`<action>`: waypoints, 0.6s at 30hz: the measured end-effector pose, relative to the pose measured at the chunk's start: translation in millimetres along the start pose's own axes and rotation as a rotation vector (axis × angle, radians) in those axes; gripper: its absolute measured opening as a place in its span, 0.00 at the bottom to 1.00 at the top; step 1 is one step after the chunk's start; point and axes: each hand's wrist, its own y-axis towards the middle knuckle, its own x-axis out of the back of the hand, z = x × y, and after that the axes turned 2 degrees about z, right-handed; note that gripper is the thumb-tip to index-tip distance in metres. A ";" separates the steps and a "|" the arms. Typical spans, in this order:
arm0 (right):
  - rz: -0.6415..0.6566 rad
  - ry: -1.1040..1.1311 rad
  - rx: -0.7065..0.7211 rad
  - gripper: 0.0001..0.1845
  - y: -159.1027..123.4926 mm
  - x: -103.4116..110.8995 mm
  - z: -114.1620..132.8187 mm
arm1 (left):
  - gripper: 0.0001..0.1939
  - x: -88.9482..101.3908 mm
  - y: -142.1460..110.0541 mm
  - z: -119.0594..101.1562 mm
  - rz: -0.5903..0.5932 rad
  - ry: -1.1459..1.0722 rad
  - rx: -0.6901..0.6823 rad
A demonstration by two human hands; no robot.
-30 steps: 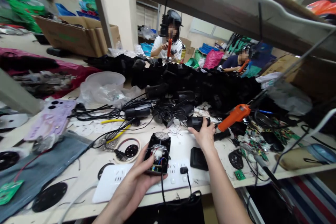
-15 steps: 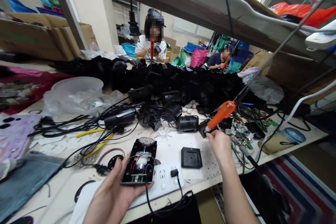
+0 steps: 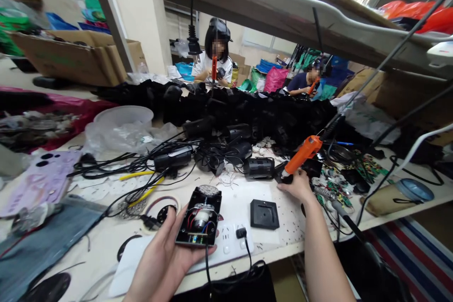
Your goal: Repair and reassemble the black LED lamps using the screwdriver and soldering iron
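Note:
My left hand [image 3: 166, 257] holds an open black device housing [image 3: 200, 217] with red and blue wires and a small motor showing inside, low over the near table edge. A black cable runs down from the housing. My right hand [image 3: 296, 185] is stretched to the right and closes round the tip end of an orange electric screwdriver [image 3: 300, 154] that hangs on a black cord. A square black cover [image 3: 264, 213] lies on the table between my hands. A black cylindrical part [image 3: 259, 168] lies just left of my right hand.
A white power strip [image 3: 226, 245] lies under the housing. Tangled black cables [image 3: 141, 165], yellow wires and a heap of black parts [image 3: 247, 113] fill the table's back. Green circuit boards [image 3: 336, 184] lie at right. A plastic bowl [image 3: 122, 115] stands at left. Two people sit beyond the heap.
My right hand let go of the black cylindrical part, moved right and took hold of the orange screwdriver's tip end. My left hand tilted the housing and drew it a little nearer.

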 end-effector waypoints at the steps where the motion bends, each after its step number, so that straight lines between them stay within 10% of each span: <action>1: 0.001 -0.002 0.009 0.45 -0.7 1.3 0.5 | 0.36 0.2 0.4 0.5 0.005 0.008 -0.001; 18: 0.106 -0.027 -0.051 0.42 7.0 28.5 32.3 | 0.40 -4.7 -2.5 -3.0 -0.006 0.075 0.024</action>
